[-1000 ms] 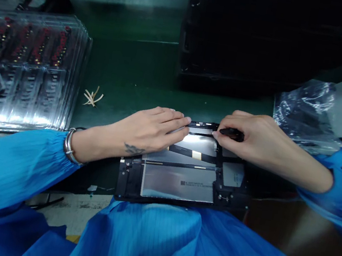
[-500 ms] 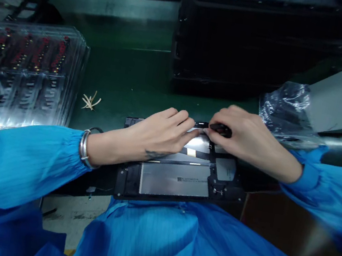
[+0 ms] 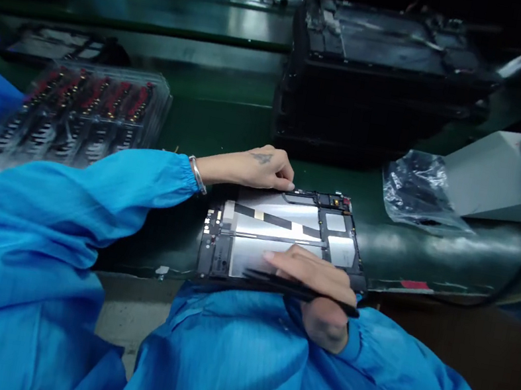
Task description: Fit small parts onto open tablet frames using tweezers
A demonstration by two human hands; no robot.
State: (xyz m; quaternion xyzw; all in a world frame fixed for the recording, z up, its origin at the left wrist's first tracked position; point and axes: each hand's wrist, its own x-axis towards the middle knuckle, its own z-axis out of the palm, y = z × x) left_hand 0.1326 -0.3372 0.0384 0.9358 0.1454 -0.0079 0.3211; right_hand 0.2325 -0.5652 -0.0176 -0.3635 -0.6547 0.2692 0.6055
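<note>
No text or label is readable — all too blurred.

The left hand [image 3: 257, 169] lies knuckles up at the far left corner of the opened tablet [image 3: 283, 236], fingers curled with their tips pressed to its upper edge, while the blue-sleeved forearm runs off to the left of it with a metal bangle [image 3: 197, 174] at the wrist. The right hand [image 3: 319, 286] rests on the tablet's near edge, fingers stretched flat leftward across its silver face, with a slim dark tool [image 3: 299, 289] pinched under them and lying along that edge. The right wrist bends back sharply from there into its blue cuff.
</note>
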